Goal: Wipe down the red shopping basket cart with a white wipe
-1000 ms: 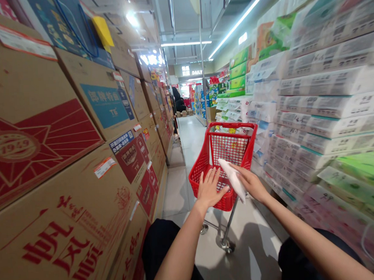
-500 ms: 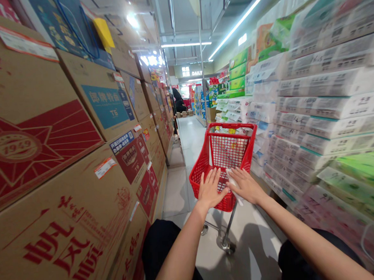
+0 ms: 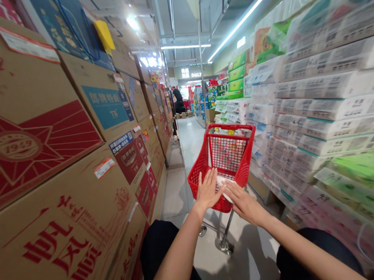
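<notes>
- My dark-clad knees point(image 3: 163, 250) frame the bottom of my view, one on each side, with my bare forearms reaching forward between them.
- My left hand point(image 3: 206, 192) is open, palm down, fingers spread over the near part of the red cart; it holds nothing that I can see.
- My right hand point(image 3: 244, 200) lies over a white cloth or tissue point(image 3: 222, 182), fingers almost straight; its thumb is hidden, so I cannot tell whether I am gripping the piece or only covering it.
- That white piece shows between my two hands, at the near end of the cart.
- The red cart point(image 3: 246, 162) stands in front of me on metal legs, with caster wheels point(image 3: 224, 246) on the pale tiled floor point(image 3: 173, 191).
- Printed cartons point(image 3: 113, 173) are stacked high along my left, several with price labels point(image 3: 105, 168).
- On my right rise stacks of white plastic-wrapped packs point(image 3: 326, 107), with green packs point(image 3: 360, 168) lower down and nearer me.
- Farther along the aisle, a person in dark clothes point(image 3: 178, 100) is near the left side, and a sign point(image 3: 196, 74) reading "DAILY" hangs beyond.
</notes>
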`<state>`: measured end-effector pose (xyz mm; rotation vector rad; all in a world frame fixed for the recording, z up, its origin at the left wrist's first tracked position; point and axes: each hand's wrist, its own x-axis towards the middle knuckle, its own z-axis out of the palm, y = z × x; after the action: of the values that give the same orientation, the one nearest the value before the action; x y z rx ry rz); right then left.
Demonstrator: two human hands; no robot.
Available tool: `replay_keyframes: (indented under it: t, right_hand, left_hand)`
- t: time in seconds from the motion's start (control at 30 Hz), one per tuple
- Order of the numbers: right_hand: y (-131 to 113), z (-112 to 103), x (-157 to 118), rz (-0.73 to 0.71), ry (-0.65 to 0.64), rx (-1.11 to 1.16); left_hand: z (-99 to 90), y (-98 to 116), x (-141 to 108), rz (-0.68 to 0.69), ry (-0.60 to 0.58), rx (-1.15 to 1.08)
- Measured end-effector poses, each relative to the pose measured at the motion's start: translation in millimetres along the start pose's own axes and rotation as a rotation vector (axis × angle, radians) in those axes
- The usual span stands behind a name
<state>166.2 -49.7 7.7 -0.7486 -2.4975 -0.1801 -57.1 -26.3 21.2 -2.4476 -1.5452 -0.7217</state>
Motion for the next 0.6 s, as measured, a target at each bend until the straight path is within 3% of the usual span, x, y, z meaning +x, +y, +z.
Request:
replay_keyframes:
  t: [0.1, 0.23, 0.33, 0.47, 0.6]
  right_hand:
    - [28, -6, 0, -0.029, -0.029, 0.038]
    - [80, -12, 9, 0.094, 0.042, -0.008]
    - [102, -12, 13, 0.153, 0.060, -0.044]
    - [96, -9, 15, 0.126, 0.072, -0.028]
    - [60, -5, 19, 0.101, 0.074, -0.017]
  left_hand:
    - [0.4, 2, -1, 0.021, -0.016, -0.006]
    - [1.9, 11, 1, 0.022, -0.034, -0.003]
    - [4.2, 17, 3, 0.024, -0.036, -0.009]
    - [4.7, 14, 3, 0.023, -0.012, -0.020]
    - [0.9, -5, 2, 0.020, 0.000, -0.010]
